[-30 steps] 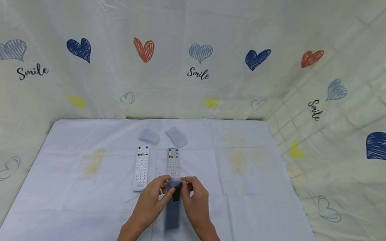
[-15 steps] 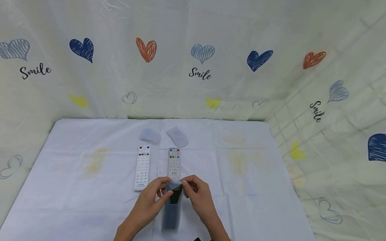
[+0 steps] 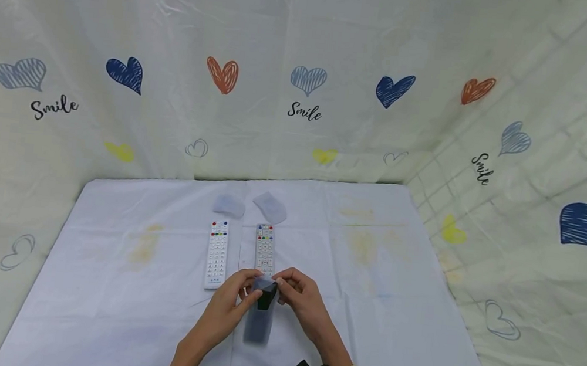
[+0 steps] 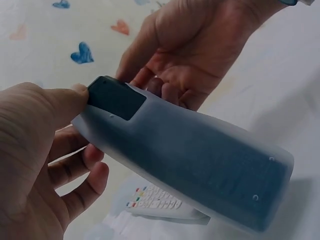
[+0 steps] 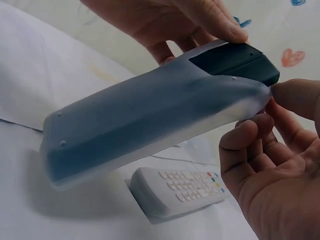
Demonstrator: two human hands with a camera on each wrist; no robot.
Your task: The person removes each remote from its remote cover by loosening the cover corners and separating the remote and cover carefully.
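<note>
A dark remote control [image 4: 117,98] sits face down inside a translucent bluish cover [image 4: 200,155], its black end showing at the cover's opening. My left hand [image 3: 231,302] holds that end, thumb on the black back, as the right wrist view also shows. On the other side of the opening, my right hand [image 3: 307,303] pinches the cover's edge between thumb and index finger. The covered remote is held above the table. Just beyond the hands lies a white remote [image 3: 265,248], its near end hidden. A second white remote [image 3: 216,255] lies left of it.
Two flat translucent pieces [image 3: 229,205], possibly covers, lie beyond the white remotes. A white cloth [image 3: 390,334] with faint yellow stains covers the table. Behind and to the right hangs a pale curtain [image 3: 266,21] printed with hearts.
My right hand and forearm have shifted slightly right. The far-hanging end of the covered remote has swung a little left. Both hands keep hold throughout.
</note>
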